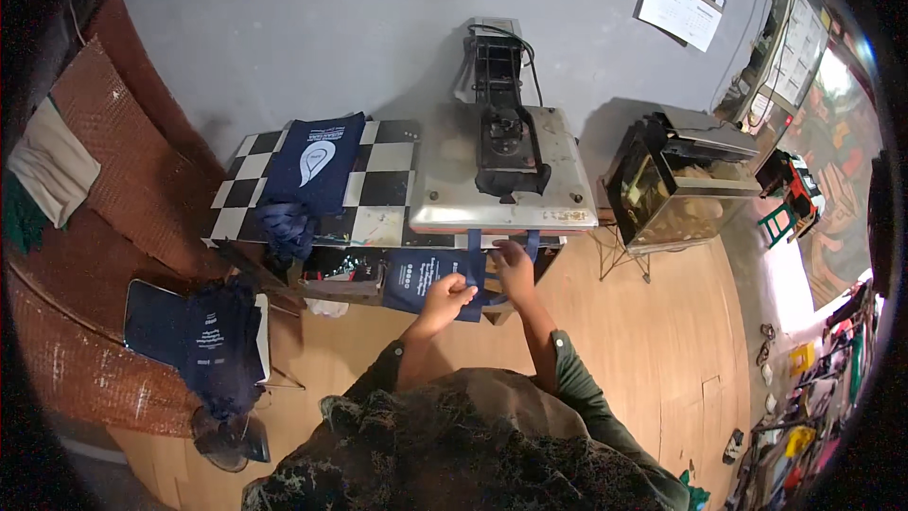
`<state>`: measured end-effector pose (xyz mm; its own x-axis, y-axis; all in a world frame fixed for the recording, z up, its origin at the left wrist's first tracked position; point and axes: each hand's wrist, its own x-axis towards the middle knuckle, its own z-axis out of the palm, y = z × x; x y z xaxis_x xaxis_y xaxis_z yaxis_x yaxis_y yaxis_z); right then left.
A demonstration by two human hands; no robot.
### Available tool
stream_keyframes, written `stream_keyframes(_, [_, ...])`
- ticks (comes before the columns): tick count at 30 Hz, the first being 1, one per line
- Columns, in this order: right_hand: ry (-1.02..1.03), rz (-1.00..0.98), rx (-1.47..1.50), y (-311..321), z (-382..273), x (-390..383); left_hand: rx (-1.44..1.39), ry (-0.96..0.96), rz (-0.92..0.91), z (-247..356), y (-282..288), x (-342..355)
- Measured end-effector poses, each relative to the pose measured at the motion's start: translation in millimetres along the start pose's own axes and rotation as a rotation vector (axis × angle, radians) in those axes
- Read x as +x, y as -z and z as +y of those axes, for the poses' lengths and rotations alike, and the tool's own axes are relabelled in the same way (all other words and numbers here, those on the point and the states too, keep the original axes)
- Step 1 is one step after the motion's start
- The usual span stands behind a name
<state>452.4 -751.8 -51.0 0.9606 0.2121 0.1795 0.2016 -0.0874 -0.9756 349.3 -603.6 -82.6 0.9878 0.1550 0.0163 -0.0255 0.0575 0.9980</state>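
A navy tote bag with white printing hangs at the front edge of the silver-topped press, its two straps reaching up to the metal. My left hand is closed, thumb and fingers pinched on the bag near a strap. Higher and to the right, my right hand has its fingers bent round the bag between the straps; part of its grip is hidden. Above both hands stands the press's black arm with a cable.
Navy bags lie on the checkered table to the left. More dark bags are heaped on a chair. A glass tank stands on a wire stand at right. A fan sits low left; clothes pile up far right.
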Motion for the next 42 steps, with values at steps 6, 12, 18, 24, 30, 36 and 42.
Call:
stream_keyframes(6, [-0.433, -0.216, 0.240, -26, -11, 34, 0.227, -0.051, 0.040, 0, -1, 3])
stream_keyframes(12, [-0.467, -0.209, 0.637, -41, -3, 42, 0.450, -0.126, -0.039, 4, 10, 2])
stream_keyframes(18, [-0.525, -0.213, 0.649, -37, 6, 36, 0.250, -0.081, -0.021, 13, 17, 6])
stream_keyframes(24, [-0.565, -0.273, 0.443, -22, -10, 18, 0.552, -0.329, 0.061, 58, 23, 31])
stream_keyframes(30, [-0.343, -0.296, -0.061, -18, -12, 13, 0.754, -0.541, -0.081, 89, 15, 54])
stream_keyframes(36, [0.127, -0.215, -0.552, -15, -26, 1, 0.866, -0.578, -0.069, 84, 12, 61])
stream_keyframes(42, [-0.074, -0.217, -0.779, 5, -57, 6, 0.927, -0.465, -0.060, 84, 14, 66])
